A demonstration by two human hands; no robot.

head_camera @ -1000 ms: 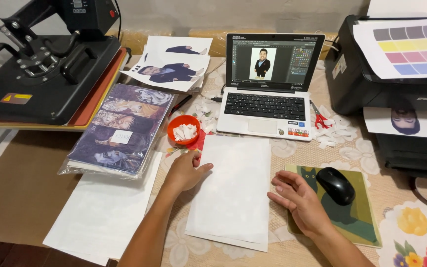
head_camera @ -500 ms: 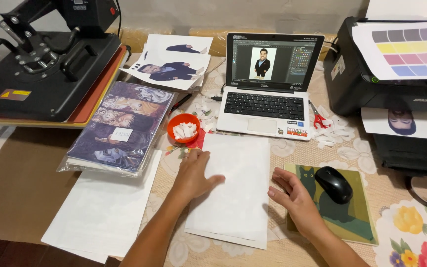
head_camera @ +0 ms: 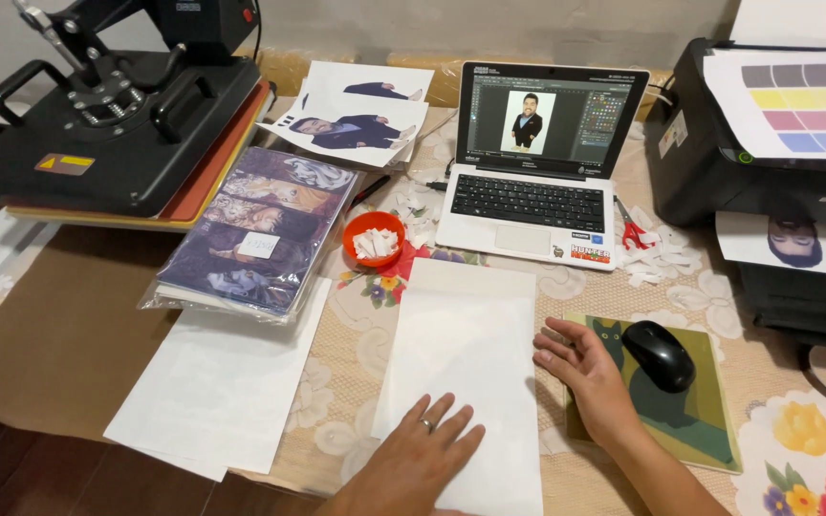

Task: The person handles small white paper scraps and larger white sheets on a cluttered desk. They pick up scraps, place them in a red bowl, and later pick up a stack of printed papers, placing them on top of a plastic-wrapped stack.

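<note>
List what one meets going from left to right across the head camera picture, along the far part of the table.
Black heat press → printed sheets with a figure in a dark suit → open white laptop → red-handled scissors → black printer.

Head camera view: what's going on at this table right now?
A person's left hand lies flat on the near end of a long white paper sheet on the floral tablecloth. The right hand rests open at the sheet's right edge, beside a black computer mouse. An open white laptop sits just behind.
</note>
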